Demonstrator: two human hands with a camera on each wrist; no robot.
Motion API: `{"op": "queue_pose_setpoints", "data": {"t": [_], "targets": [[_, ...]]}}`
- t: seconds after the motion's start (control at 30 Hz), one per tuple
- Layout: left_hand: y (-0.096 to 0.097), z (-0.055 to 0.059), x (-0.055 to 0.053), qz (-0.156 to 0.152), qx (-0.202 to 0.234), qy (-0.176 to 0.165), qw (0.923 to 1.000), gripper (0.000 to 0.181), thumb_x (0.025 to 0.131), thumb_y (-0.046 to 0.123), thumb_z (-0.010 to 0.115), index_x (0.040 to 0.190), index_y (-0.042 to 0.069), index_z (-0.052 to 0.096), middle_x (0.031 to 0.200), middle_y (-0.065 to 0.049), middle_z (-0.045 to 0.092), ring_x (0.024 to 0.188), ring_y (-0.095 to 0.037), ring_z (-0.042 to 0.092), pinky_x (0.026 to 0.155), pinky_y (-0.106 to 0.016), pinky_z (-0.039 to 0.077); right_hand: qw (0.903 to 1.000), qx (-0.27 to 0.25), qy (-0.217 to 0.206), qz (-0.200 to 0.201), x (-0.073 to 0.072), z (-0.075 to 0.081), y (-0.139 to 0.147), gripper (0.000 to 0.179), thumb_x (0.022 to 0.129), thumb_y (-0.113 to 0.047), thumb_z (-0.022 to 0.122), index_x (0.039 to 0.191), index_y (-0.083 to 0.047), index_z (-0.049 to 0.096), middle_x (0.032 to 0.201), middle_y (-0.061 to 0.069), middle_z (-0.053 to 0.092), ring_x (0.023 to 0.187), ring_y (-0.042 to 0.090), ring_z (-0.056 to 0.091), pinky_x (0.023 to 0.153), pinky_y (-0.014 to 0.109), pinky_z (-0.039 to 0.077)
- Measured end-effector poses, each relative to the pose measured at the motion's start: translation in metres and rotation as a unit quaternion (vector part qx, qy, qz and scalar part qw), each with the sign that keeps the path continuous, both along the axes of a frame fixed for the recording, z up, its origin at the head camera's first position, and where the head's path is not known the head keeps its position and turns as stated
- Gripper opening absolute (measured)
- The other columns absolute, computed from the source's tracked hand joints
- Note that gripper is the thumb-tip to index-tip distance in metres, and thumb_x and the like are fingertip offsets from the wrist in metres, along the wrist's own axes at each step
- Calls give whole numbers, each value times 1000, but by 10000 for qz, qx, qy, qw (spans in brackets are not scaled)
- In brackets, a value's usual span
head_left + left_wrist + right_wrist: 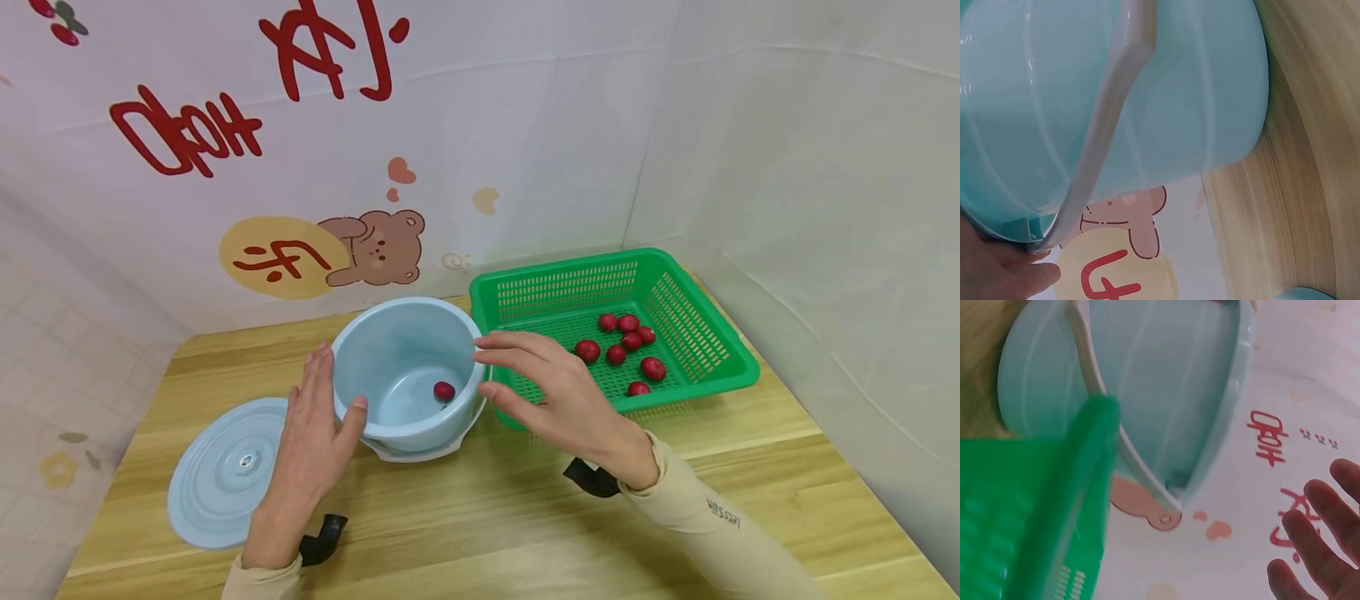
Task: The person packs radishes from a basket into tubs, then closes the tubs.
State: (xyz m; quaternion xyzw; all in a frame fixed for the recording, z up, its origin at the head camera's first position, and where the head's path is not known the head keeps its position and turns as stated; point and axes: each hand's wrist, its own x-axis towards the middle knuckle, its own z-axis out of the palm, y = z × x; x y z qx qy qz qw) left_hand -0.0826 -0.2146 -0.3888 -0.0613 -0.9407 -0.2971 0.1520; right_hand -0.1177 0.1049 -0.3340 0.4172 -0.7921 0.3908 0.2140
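Note:
A light blue bucket (408, 429) stands upright on the table, with one small red radish (444, 391) on its inner floor. Against the bucket's left rim rests my left hand (315, 433), its fingers extended and the thumb over the near edge. In the left wrist view, its fingers lie by the bucket's handle joint. My right hand (555, 392) hovers beside the right rim with spread fingers and holds nothing. The bucket's pale handle (1100, 125) hangs down along its near side. Several red radishes (632, 342) lie in a green basket (738, 358).
A round light blue lid (217, 483) lies flat on the wooden table (450, 542), partly behind my left hand. Touching distance right of the bucket is the basket. A printed white cloth (525, 150) hangs behind the table and along both sides.

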Motion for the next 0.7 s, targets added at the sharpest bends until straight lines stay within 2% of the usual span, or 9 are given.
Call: {"op": "queue_pose_setpoints", "data": {"t": [0.23, 0.3, 0.43, 0.57, 0.63, 0.7], "targets": [[3, 0, 2, 11, -31, -45, 10000, 77, 104, 33, 52, 163, -3, 18, 169, -23, 20, 157, -40, 14, 120, -70, 15, 9995, -169, 262, -107, -3, 10, 27, 48, 104, -45, 58, 125, -4, 72, 132, 7, 70, 127, 26, 63, 110, 35, 47], [3, 0, 2, 14, -37, -56, 10000, 77, 104, 33, 52, 163, -3, 18, 169, -22, 20, 157, -39, 14, 120, -70, 15, 9993, -240, 279, -118, -6, 12, 36, 44, 102, -40, 65, 125, -3, 72, 131, 9, 70, 126, 27, 63, 109, 31, 47], [3, 1, 2, 0, -44, -89, 10000, 77, 104, 32, 52, 163, -3, 17, 170, -22, 19, 157, -39, 14, 120, -69, 15, 9991, -273, 278, -178, -13, 13, 51, 42, 101, -38, 68, 126, -4, 72, 129, 8, 71, 123, 24, 65, 104, 22, 48], [2, 2, 1, -2, -95, -175, 9998, 78, 105, 34, 51, 164, -2, 15, 170, -21, 16, 157, -39, 13, 121, -68, 15, 9985, -169, 430, -306, -21, 13, 63, 45, 102, -44, 63, 124, -6, 73, 126, 7, 73, 103, 14, 69, 75, 13, 47], [1, 2, 0, 4, -103, -198, 9998, 78, 105, 34, 51, 164, -2, 14, 171, -21, 16, 157, -39, 13, 121, -68, 15, 9985, -102, 425, -328, -25, 14, 68, 46, 102, -46, 62, 124, -7, 73, 125, 7, 73, 94, 10, 66, 61, 13, 40], [1, 1, -1, 5, -93, -183, 9998, 78, 105, 34, 51, 164, -2, 15, 170, -21, 16, 157, -39, 13, 121, -68, 16, 9988, -25, 358, -329, -28, 16, 73, 46, 102, -47, 61, 125, -8, 73, 123, 6, 74, 85, 7, 61, 54, 15, 36]]}}
